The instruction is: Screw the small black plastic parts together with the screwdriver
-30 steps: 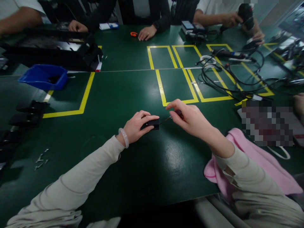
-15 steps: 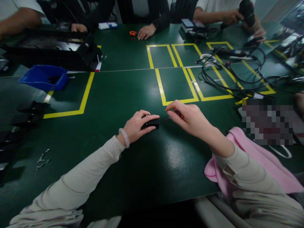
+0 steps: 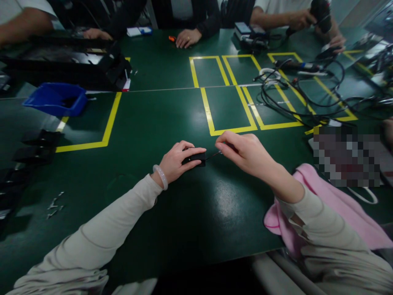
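Note:
My left hand (image 3: 175, 162) is closed around a small black block (image 3: 201, 158), thumb on the near side and fingers over the far side, pressing it on the green table (image 3: 172, 217). Pinched between the thumb and fingers of my right hand (image 3: 241, 149) is a screwdriver (image 3: 213, 155). Its thin shaft slants down to the right end of the block. Most of its handle is hidden in my palm, and I cannot tell whether the tip sits inside the block.
Several loose screws (image 3: 55, 205) lie at left, near black parts (image 3: 33, 153) and a blue bin (image 3: 57, 100). A large black housing (image 3: 67, 67) stands behind. Cables (image 3: 276, 100) sprawl at right, beyond a pink cloth (image 3: 325, 205). Co-workers' hands (image 3: 188, 38) are across the table.
My right hand has turned slightly, and the handle that showed beneath its fingers is now covered. My left hand and the block stay in place.

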Demonstrator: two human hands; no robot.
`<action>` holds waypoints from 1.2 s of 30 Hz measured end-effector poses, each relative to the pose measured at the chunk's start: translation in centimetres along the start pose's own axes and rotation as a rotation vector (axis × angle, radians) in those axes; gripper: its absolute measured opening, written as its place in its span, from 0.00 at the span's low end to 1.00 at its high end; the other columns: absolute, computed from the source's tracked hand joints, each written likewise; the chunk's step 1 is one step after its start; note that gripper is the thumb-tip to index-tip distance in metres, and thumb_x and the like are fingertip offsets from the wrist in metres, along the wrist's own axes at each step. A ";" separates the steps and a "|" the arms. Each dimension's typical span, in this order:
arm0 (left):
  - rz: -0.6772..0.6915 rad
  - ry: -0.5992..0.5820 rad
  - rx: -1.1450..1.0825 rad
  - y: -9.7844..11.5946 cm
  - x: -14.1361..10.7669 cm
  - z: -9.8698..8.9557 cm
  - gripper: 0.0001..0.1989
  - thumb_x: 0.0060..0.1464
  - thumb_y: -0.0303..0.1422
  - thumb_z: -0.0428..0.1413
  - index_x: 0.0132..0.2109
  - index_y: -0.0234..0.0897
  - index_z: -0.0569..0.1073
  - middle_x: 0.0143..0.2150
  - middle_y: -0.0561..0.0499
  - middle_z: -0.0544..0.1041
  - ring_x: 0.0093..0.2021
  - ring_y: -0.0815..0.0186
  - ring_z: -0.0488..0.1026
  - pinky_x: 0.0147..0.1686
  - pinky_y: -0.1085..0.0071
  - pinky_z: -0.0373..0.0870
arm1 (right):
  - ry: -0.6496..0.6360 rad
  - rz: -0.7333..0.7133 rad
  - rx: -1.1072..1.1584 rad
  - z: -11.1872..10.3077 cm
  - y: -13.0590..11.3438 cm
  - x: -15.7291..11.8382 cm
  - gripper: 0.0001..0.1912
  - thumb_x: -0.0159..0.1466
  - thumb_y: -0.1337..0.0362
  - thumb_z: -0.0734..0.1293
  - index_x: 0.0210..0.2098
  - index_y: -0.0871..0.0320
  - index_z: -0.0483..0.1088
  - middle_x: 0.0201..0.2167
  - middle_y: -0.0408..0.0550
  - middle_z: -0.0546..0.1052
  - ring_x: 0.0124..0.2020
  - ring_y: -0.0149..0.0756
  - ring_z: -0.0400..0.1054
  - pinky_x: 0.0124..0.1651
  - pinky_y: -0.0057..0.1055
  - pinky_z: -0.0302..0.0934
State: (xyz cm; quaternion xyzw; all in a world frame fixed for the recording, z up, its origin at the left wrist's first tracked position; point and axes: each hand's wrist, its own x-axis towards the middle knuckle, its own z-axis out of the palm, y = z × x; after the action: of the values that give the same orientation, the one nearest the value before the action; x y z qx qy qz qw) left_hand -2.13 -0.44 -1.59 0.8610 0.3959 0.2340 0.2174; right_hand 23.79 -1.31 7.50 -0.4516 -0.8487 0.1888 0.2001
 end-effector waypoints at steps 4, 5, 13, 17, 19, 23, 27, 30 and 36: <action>-0.009 0.005 -0.011 0.0 0.0 -0.1 0.21 0.68 0.45 0.54 0.63 0.47 0.75 0.53 0.46 0.72 0.52 0.58 0.71 0.55 0.59 0.69 | -0.012 0.007 -0.012 -0.1 0.1 0.0 0.16 0.73 0.59 0.58 0.46 0.60 0.73 0.31 0.49 0.78 0.29 0.35 0.69 0.35 0.30 0.53; -0.011 0.006 -0.013 0.0 0.0 -0.2 0.21 0.68 0.44 0.55 0.63 0.47 0.75 0.53 0.46 0.72 0.53 0.58 0.71 0.55 0.59 0.69 | -0.002 0.003 -0.011 -0.1 0.1 0.0 0.16 0.73 0.60 0.58 0.48 0.61 0.73 0.32 0.50 0.78 0.29 0.35 0.69 0.35 0.30 0.53; -0.022 0.000 -0.009 0.0 -0.1 0.0 0.21 0.67 0.43 0.56 0.64 0.47 0.75 0.52 0.45 0.73 0.53 0.57 0.71 0.56 0.56 0.70 | -0.028 0.009 -0.034 -0.2 -0.2 0.0 0.16 0.73 0.58 0.57 0.46 0.59 0.73 0.29 0.48 0.77 0.28 0.35 0.68 0.35 0.30 0.53; -0.019 0.005 -0.002 0.1 0.0 0.0 0.20 0.67 0.43 0.56 0.63 0.48 0.75 0.52 0.46 0.73 0.52 0.57 0.71 0.55 0.57 0.70 | 0.003 -0.012 -0.017 -0.2 -0.3 -0.1 0.18 0.70 0.64 0.58 0.56 0.60 0.69 0.29 0.45 0.75 0.27 0.34 0.67 0.34 0.29 0.53; -0.017 0.006 -0.001 0.1 0.0 0.0 0.21 0.67 0.43 0.56 0.63 0.48 0.75 0.52 0.46 0.72 0.52 0.57 0.71 0.55 0.57 0.70 | 0.001 -0.005 -0.011 -0.3 -0.3 0.0 0.15 0.70 0.63 0.59 0.52 0.60 0.70 0.27 0.44 0.73 0.26 0.33 0.66 0.33 0.29 0.52; -0.015 0.010 0.000 0.1 -0.1 0.0 0.20 0.67 0.42 0.57 0.63 0.48 0.75 0.52 0.46 0.72 0.52 0.57 0.71 0.54 0.57 0.70 | -0.028 0.025 0.000 -0.3 -0.2 0.1 0.14 0.73 0.57 0.58 0.41 0.58 0.71 0.26 0.44 0.73 0.25 0.33 0.64 0.33 0.29 0.50; -0.017 0.005 -0.006 0.2 -0.1 -0.1 0.20 0.67 0.42 0.56 0.63 0.47 0.75 0.52 0.46 0.72 0.52 0.58 0.71 0.55 0.57 0.70 | 0.003 0.007 0.009 -0.2 0.1 0.1 0.12 0.72 0.61 0.59 0.46 0.59 0.70 0.29 0.46 0.74 0.26 0.33 0.65 0.33 0.29 0.50; -0.024 0.001 -0.009 0.3 -0.1 -0.2 0.20 0.67 0.42 0.56 0.63 0.48 0.75 0.52 0.46 0.72 0.52 0.58 0.71 0.55 0.57 0.70 | 0.018 -0.011 0.003 -0.2 0.2 0.1 0.12 0.71 0.62 0.59 0.47 0.59 0.70 0.29 0.45 0.74 0.26 0.32 0.64 0.32 0.28 0.50; -0.033 0.001 -0.004 0.2 -0.1 -0.2 0.20 0.66 0.42 0.57 0.63 0.48 0.75 0.52 0.46 0.73 0.52 0.58 0.71 0.55 0.58 0.70 | -0.021 0.015 -0.033 -0.3 0.2 0.0 0.13 0.72 0.59 0.59 0.44 0.58 0.72 0.27 0.45 0.74 0.27 0.34 0.66 0.33 0.29 0.50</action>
State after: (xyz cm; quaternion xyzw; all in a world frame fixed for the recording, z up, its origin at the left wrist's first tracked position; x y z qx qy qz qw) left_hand -2.14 -0.61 -1.33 0.8539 0.4095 0.2315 0.2227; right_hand 24.07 -1.13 7.64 -0.4592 -0.8504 0.1809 0.1822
